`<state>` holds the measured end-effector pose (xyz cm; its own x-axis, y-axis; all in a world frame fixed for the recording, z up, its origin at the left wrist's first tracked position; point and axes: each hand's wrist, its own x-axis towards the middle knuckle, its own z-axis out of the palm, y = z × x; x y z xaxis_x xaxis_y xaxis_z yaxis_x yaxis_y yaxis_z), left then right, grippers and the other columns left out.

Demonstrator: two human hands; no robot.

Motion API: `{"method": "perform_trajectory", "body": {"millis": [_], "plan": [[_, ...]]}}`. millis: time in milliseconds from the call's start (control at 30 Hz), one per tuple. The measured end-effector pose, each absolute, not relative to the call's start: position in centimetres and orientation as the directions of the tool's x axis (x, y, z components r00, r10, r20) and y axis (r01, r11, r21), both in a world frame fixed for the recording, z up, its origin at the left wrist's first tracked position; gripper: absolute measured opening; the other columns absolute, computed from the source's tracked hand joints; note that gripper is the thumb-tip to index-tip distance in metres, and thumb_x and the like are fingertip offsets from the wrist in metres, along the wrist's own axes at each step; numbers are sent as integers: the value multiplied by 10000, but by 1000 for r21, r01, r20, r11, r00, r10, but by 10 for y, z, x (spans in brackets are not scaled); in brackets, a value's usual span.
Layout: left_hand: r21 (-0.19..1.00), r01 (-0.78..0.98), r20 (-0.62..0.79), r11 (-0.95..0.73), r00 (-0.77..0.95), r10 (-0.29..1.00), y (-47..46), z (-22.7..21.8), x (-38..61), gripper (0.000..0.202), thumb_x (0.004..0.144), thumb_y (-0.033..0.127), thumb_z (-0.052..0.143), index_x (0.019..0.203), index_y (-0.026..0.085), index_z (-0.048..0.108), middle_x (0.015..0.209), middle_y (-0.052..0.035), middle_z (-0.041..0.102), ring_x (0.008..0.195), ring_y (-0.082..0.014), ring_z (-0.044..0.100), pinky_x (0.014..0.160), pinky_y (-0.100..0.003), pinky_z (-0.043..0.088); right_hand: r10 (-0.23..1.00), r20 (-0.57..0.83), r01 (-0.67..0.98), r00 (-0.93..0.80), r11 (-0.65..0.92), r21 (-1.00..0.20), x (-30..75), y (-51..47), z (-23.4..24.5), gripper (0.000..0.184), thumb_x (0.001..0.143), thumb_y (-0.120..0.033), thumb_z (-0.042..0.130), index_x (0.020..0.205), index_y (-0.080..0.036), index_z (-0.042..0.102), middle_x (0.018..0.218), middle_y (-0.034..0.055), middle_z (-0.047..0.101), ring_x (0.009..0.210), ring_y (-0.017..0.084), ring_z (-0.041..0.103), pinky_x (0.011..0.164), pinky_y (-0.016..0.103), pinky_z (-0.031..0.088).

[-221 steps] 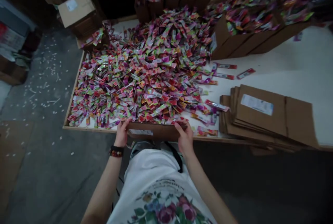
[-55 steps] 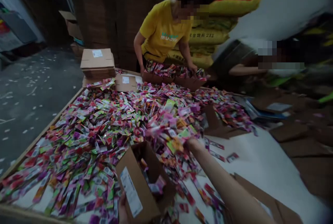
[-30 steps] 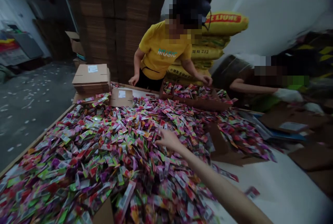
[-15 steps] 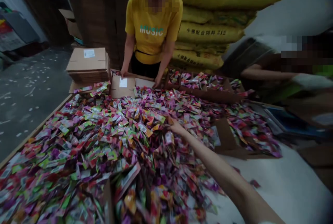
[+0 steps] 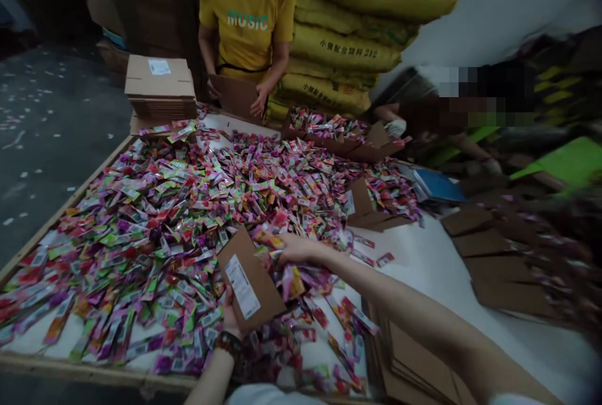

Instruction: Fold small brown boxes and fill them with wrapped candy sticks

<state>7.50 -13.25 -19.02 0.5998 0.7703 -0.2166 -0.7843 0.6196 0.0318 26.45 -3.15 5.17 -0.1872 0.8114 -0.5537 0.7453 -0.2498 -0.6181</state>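
In the head view, my left hand (image 5: pixel 230 312), with a beaded bracelet at the wrist, grips a small open cardboard box (image 5: pixel 264 283) from the near left side. The box is tilted, and a white printed label (image 5: pixel 242 286) faces me. My right hand (image 5: pixel 297 248) is at the far edge of the box, its fingers closed around several shiny small packets (image 5: pixel 269 240); its fingertips are partly hidden by them. A wide heap of colourful packets (image 5: pixel 188 217) surrounds both hands. How many packets lie inside the box is hidden.
Across the table, a person in a yellow shirt (image 5: pixel 247 22) holds a cardboard box (image 5: pixel 237 98). Folded cardboard (image 5: pixel 160 88) is stacked at the back left. A filled carton (image 5: pixel 329 145) and yellow sacks (image 5: pixel 348 47) stand behind. Another person works at right. A wooden rim (image 5: pixel 94 367) edges the table.
My right hand has drawn back from the heap towards me, bringing packets to the box. My left hand and the labelled box have come into view. The view has shifted.
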Motion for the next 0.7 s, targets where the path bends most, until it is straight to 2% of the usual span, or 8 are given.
{"method": "perform_trajectory", "body": {"millis": [133, 233, 333, 400, 467, 533, 600, 700], "plan": [[-4, -819, -452, 573, 513, 730, -131, -178, 74, 451, 889, 518, 382, 1038, 243, 708, 1092, -32, 717, 1116, -246, 632, 1018, -430, 371, 828, -557, 827, -57, -273, -492, 206, -22, 10, 447, 566, -105, 717, 1005, -131, 642, 1028, 172, 702, 1009, 353, 634, 855, 416, 483], [52, -833, -490, 551, 459, 741, -132, -174, 68, 457, 934, 442, 338, 969, 199, 724, 973, -28, 743, 986, -208, 689, 974, -402, 411, 805, -589, 822, -69, -289, -491, 198, -29, 4, 664, 542, -107, 734, 1187, -114, 576, 1073, 184, 692, 1022, 349, 636, 848, 423, 501], [129, -809, -504, 574, 445, 740, -134, -172, 61, 523, 972, 397, 269, 955, 136, 722, 923, -49, 748, 869, -185, 715, 898, -377, 467, 772, -596, 708, -222, -293, -643, 221, -45, 26, 865, 529, -163, 766, 1349, -152, 493, 1264, 146, 622, 1136, 288, 598, 885, 348, 517], [144, -799, -523, 584, 440, 730, -134, -170, 57, 587, 989, 398, 212, 933, 109, 720, 856, -48, 747, 805, -177, 720, 820, -358, 501, 787, -509, 579, -349, -247, -777, 242, -57, 47, 942, 591, -162, 712, 1465, -183, 365, 1464, 130, 443, 1323, 256, 445, 1005, 332, 450], [151, -801, -537, 580, 426, 728, -136, -168, 55, 612, 995, 390, 200, 883, 85, 720, 770, -42, 737, 750, -168, 718, 737, -326, 517, 777, -436, 563, -454, -129, -816, 255, -68, 60, 975, 632, -93, 612, 1525, -197, 234, 1574, 113, 224, 1434, 253, 252, 1112, 365, 331], [167, -792, -546, 587, 422, 724, -137, -167, 55, 583, 991, 349, 232, 834, 67, 718, 709, -37, 724, 698, -162, 713, 674, -299, 519, 703, -486, 679, -520, -6, -735, 254, -76, 59, 1023, 623, -20, 534, 1543, -202, 127, 1598, 117, 43, 1450, 284, 185, 1133, 402, 293], [192, -775, -549, 602, 424, 720, -138, -167, 57, 526, 973, 303, 277, 825, 62, 719, 661, -30, 711, 653, -161, 705, 640, -287, 519, 628, -587, 785, -510, 60, -617, 237, -81, 42, 1056, 606, 20, 525, 1541, -149, 65, 1578, 177, -65, 1442, 343, 170, 1130, 442, 291], [244, -748, -546, 618, 420, 724, -137, -171, 57, 496, 958, 288, 290, 854, 78, 728, 580, -9, 680, 616, -157, 695, 611, -264, 513, 611, -634, 843, -474, 109, -526, 198, -83, 11, 1025, 627, 20, 576, 1528, -49, 93, 1554, 266, -50, 1445, 383, 89, 1157, 519, 179]]}}
